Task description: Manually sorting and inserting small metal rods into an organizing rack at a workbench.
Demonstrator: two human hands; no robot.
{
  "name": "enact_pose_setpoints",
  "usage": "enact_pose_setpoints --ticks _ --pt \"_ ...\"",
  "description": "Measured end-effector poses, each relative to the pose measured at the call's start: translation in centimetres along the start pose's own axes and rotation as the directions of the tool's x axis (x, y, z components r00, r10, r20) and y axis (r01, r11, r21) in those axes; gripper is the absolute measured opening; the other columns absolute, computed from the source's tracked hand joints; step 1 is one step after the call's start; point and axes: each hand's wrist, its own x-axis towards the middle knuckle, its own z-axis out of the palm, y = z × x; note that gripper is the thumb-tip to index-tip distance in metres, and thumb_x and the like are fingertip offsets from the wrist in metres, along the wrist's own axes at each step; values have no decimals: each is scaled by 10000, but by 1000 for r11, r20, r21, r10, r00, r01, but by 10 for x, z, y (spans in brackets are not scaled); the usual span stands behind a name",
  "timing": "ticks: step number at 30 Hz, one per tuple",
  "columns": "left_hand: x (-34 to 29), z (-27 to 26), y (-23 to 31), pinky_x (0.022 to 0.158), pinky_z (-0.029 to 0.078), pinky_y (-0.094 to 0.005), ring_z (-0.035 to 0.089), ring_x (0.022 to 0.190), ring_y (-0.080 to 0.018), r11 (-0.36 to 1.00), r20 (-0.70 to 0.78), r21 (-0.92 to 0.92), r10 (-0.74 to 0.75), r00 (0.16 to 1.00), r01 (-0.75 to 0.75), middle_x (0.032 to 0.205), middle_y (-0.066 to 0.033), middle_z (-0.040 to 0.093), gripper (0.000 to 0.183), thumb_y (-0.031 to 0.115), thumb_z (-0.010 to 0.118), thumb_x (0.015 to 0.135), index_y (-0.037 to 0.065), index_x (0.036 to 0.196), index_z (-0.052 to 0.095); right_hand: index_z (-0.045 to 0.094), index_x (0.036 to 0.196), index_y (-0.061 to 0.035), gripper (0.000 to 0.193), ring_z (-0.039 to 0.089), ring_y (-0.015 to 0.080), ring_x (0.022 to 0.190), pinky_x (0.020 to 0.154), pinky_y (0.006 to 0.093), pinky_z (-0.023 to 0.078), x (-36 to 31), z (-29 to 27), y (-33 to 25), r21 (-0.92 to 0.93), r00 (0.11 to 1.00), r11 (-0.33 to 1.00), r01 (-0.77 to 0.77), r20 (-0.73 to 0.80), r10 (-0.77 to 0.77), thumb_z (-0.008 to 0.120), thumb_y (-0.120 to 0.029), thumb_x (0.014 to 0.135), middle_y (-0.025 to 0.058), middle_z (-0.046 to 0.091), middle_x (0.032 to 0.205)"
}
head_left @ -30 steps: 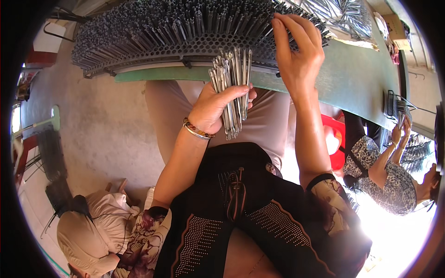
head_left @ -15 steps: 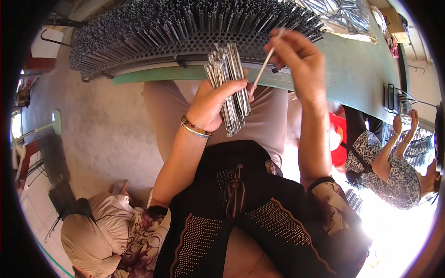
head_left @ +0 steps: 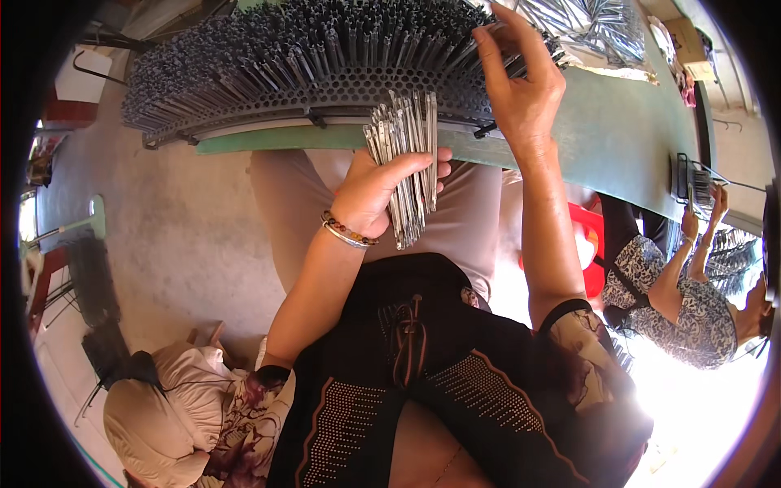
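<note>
My left hand (head_left: pixel 370 191) is closed round a bundle of thin silvery metal rods (head_left: pixel 404 146), with its thumb lying across them. The bundle stands nearly upright, below the front edge of a long black rack (head_left: pixel 325 77) with a perforated base. Dark rods (head_left: pixel 285 41) stand packed across the rack. My right hand (head_left: pixel 525 89) is raised over the rack's right end, among the tops of the rods. Its thumb and forefinger are apart, and no rod shows clearly between them.
The rack rests on a green table (head_left: pixel 626 154). More loose rods (head_left: pixel 590 28) lie at the far right, near a cardboard box (head_left: pixel 687 45). On the right, a co-worker in a patterned top (head_left: pixel 691 301) handles another rack. At lower left is a person in a beige head covering (head_left: pixel 154 415).
My right hand has moved up and away over the rack. The pale rod that it held beside the bundle no longer shows in it. My left hand, with the bundle, has sunk slightly.
</note>
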Motion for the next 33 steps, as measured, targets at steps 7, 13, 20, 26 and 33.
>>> enact_pose_setpoints --ticks 7,13,20,26,33 --pt "-1 -2 -1 603 563 -315 654 782 -187 999 -18 -18 48 999 -48 960 -131 669 240 55 612 829 -4 1060 583 669 965 -75 214 563 241 784 712 340 434 -5 0 1 -173 969 954 246 45 -241 675 -38 754 63 629 931" --pt "1 -11 0 621 578 -322 651 827 -202 992 33 -102 82 996 -78 1011 -135 653 230 89 585 861 -7 1070 573 664 981 -110 400 577 205 860 768 354 448 -39 -50 -52 239 705 948 212 634 -317 675 -47 586 62 603 1048" --pt "-3 -4 0 651 588 -342 652 862 -211 996 2 -72 59 998 -59 1022 -150 649 224 56 566 863 -12 1076 564 672 988 -105 351 586 185 926 790 308 470 -68 -59 -46 164 678 893 420 597 -429 654 -92 638 48 598 1166" --pt "-4 -2 -1 628 573 -318 657 828 -199 995 -1 -87 57 998 -57 949 -124 662 217 68 589 851 -13 1052 576 679 974 -91 316 613 199 888 788 316 483 -69 -63 -45 200 701 874 442 531 -476 652 -74 659 67 645 1066" --pt "-10 -1 -5 607 549 -302 654 766 -189 990 -70 -5 139 988 -140 890 -118 670 213 91 624 831 -16 1015 622 634 964 74 161 640 156 796 706 255 514 -43 -77 -75 320 681 602 -731 400 614 629 -26 837 121 675 909"
